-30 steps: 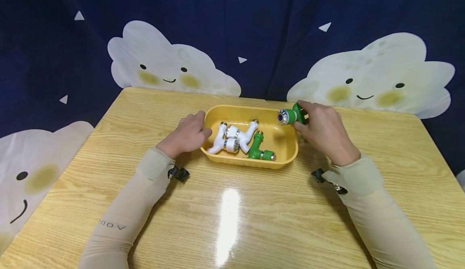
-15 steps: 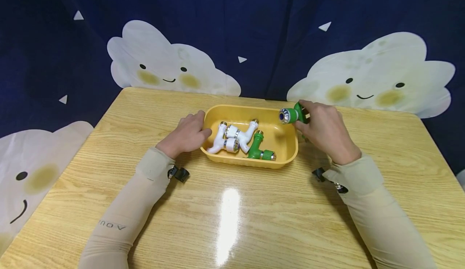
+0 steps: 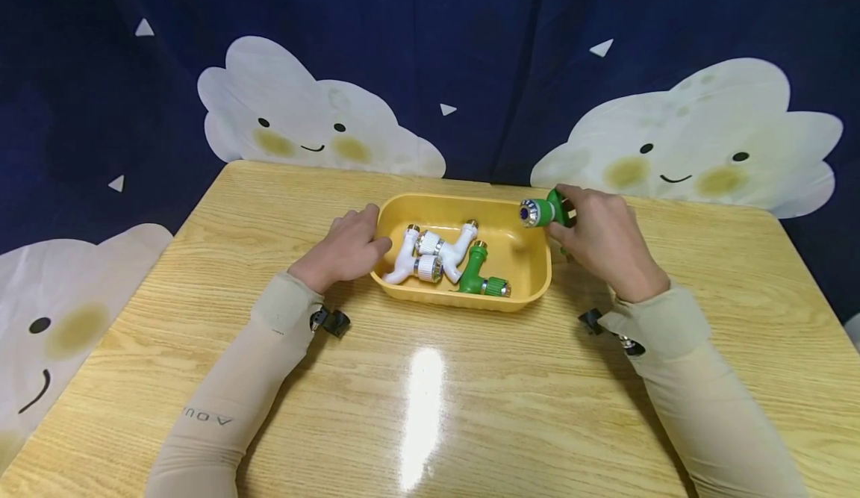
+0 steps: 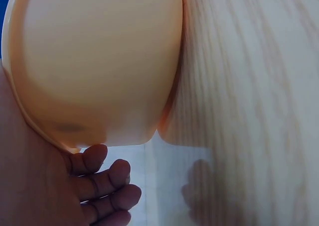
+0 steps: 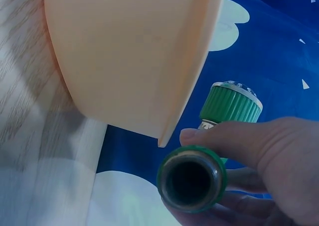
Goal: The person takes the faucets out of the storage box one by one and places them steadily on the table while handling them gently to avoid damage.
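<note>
My right hand [image 3: 601, 237] pinches a green faucet [image 3: 537, 213] between thumb and fingers, above the right end of a yellow tub [image 3: 463, 300]. In the right wrist view, the faucet's round open end [image 5: 192, 178] faces the camera, with its ribbed green knob [image 5: 232, 102] beyond the thumb. My left hand [image 3: 346, 248] grips the tub's left end, thumb over the rim; in the left wrist view its fingers [image 4: 117, 183] curl in by the tub's outer wall [image 4: 99, 61]. Inside the tub lie two white faucets [image 3: 405, 259] [image 3: 460, 250] and another green faucet [image 3: 474, 274].
The tub stands on a light wooden table [image 3: 336, 408]. Behind it hangs a dark blue curtain [image 3: 484, 50] with smiling white clouds [image 3: 302, 102]. A black wrist camera mount [image 3: 331, 322] sticks out from the left sleeve, and a similar one [image 3: 591, 322] from the right.
The right hand has shifted slightly to the right with the green faucet. The left hand, the tub and the faucets in it have stayed where they were.
</note>
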A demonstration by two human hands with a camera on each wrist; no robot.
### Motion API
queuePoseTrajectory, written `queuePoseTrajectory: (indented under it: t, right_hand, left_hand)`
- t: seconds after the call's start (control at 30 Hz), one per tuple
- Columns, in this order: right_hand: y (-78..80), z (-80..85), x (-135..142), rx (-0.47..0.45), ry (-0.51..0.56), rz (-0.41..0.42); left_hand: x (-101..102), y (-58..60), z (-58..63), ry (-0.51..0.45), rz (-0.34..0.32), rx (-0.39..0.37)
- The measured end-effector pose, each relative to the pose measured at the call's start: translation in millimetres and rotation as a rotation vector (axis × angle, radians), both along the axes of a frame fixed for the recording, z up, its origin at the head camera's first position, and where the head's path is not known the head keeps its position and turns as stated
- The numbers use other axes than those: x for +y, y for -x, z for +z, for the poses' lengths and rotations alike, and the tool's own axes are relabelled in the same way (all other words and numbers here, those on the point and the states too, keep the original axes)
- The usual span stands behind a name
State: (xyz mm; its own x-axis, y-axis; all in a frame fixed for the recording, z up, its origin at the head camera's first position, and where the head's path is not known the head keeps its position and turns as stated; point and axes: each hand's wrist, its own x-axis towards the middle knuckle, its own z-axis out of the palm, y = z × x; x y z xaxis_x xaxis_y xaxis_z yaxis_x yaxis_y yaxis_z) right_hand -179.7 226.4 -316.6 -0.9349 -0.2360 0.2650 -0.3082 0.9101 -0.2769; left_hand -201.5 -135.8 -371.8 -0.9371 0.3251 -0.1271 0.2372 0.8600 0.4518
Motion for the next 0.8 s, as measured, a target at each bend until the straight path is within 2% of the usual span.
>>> queuePoseTrajectory:
  t: [0.8]
  right_hand:
    - [5.9,-3.4,6.6,-0.050,0.003,-0.050]
  left_hand:
    - [-0.6,0.7,-0.1,-0.007,-0.004,-0.021]
